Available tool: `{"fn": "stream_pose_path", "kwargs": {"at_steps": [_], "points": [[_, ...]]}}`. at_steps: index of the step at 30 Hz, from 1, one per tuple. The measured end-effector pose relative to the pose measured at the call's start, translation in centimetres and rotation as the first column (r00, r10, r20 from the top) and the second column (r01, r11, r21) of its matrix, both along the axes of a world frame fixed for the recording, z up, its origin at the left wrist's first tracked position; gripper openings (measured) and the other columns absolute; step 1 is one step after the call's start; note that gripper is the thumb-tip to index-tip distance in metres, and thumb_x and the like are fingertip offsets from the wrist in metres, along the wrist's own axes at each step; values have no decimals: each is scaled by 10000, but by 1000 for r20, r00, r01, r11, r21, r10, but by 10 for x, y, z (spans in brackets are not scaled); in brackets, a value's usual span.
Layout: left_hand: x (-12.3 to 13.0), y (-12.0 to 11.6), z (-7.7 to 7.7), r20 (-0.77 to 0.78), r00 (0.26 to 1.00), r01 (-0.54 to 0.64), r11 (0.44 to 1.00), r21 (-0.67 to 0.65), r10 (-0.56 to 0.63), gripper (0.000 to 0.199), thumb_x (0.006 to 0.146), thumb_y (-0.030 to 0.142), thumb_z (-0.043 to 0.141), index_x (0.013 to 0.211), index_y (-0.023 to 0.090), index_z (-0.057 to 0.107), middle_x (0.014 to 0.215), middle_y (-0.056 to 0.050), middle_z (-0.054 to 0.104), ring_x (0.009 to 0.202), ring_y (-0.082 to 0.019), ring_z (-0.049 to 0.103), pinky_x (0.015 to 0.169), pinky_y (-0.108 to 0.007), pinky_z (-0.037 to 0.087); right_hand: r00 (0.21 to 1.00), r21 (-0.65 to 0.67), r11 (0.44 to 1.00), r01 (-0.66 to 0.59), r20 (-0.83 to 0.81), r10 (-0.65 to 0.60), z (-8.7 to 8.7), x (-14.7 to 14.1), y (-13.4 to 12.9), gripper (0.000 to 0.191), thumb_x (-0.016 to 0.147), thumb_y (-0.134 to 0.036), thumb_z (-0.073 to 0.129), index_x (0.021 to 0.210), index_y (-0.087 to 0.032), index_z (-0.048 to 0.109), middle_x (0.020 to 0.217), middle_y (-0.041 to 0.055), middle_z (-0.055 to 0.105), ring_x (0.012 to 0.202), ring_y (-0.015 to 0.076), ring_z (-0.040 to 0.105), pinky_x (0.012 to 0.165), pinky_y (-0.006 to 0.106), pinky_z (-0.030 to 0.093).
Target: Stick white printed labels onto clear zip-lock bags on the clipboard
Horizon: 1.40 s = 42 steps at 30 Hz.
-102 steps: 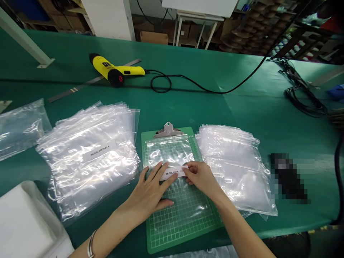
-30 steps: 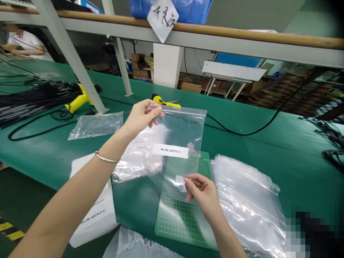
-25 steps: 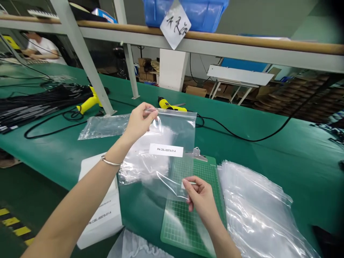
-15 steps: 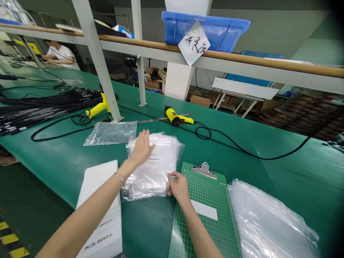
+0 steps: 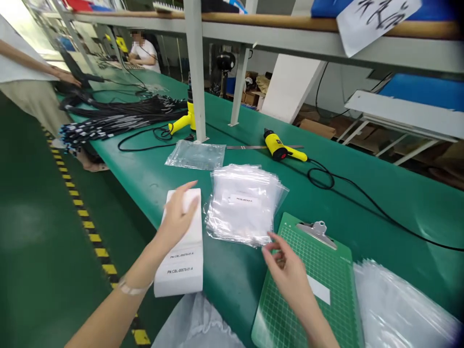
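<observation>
At eight o'clock, the left hand [image 5: 177,217] touches a white label block [image 5: 180,275], its grip unclear. At five o'clock, the empty right hand [image 5: 290,278] hangs, fingers apart, over a green clipboard [image 5: 308,241].

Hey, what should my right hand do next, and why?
Probably slide one clear zip bag from the pile onto the green clipboard. The clipboard holds only a white label, your right hand hovers just beside it, and the labelled bag stack lies apart.
</observation>
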<state>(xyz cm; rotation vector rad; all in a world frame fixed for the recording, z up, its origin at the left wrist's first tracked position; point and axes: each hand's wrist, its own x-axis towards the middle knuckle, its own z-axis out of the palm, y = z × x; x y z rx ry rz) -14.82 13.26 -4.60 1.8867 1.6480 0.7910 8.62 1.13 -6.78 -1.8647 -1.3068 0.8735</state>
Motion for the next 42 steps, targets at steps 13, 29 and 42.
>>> {"fn": "stream_pose_path", "kwargs": {"at_steps": [13, 29, 42], "points": [[-58, -91, -37, 399, 854, -69, 833, -549, 333, 859, 710, 526, 543, 1384, 292, 64, 1033, -105, 589, 843, -203, 615, 710, -373, 534, 752, -189, 930, -314, -648, 122, -56, -118, 0, 476, 669, -416, 632, 1001, -76, 608, 736, 72, 645, 432, 90, 483, 377, 199, 341], [-49, 7, 34, -740, 635, 442, 890, 111, -222, 299, 799, 95, 380, 969, 209, 599, 799, -57, 648, 781, -152, 589, 745, -282, 340, 666, -44, 959, -279, -728, 161, -73, -122, -20, 449, 611, -513, 709, 824, -122, 652, 761, 95, 680, 704, 218, 628, 664, 311, 456], [-17, -45, 41, -559, 757, 512, 838, 187, -338, 192, 853, 342, 457, 858, 259, 630, 893, 32, 660, 880, -109, 578, 840, -294, 321, 669, 33, 989, -143, -734, 121, -61, -124, -17, 269, 587, -355, 732, 755, -147, 704, 599, 16, 602, 486, 100, 435, 493, 226, 343]]}}
